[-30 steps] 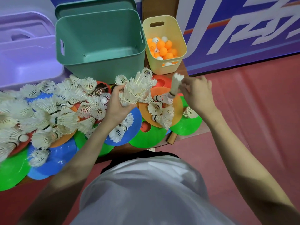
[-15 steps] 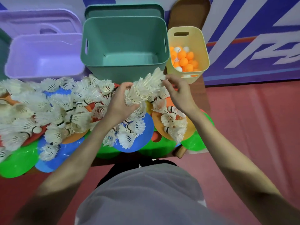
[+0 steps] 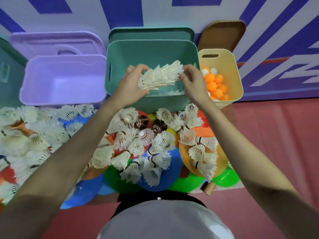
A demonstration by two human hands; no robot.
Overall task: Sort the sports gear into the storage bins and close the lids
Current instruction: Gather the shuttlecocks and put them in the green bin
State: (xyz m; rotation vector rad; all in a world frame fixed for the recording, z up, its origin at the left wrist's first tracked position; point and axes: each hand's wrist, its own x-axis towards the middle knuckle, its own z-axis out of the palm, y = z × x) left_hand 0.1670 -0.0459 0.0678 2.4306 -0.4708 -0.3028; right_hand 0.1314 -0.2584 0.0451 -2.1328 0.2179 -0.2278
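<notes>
- bunch of shuttlecocks (image 3: 160, 77) held over the open green bin (image 3: 188, 54), lying roughly sideways, feather ends to the right
- left hand (image 3: 130, 87) grips the left end of the bunch, fingers curled over the top, thumb under
- right hand (image 3: 194, 81) pinches the right end at the feather tips, fingers curled
- a few white feathers show on the bin floor under the bunch; can't tell how many
- green bin's lid (image 3: 151, 32) stands behind it against the wall
- purple bin (image 3: 62, 99) just left of the green one, open, its lid (image 3: 55, 43) behind it
- yellow bin (image 3: 231, 73) just right, holds orange and white balls (image 3: 214, 83); brown lid (image 3: 224, 34) leans behind it
- near side of the bins: loose shuttlecocks (image 3: 143, 147) piled on flat coloured discs (image 3: 165, 183), blue, green, orange, red
- pile runs on to the left edge, blurred there
- red floor (image 3: 276, 144) to the right
</notes>
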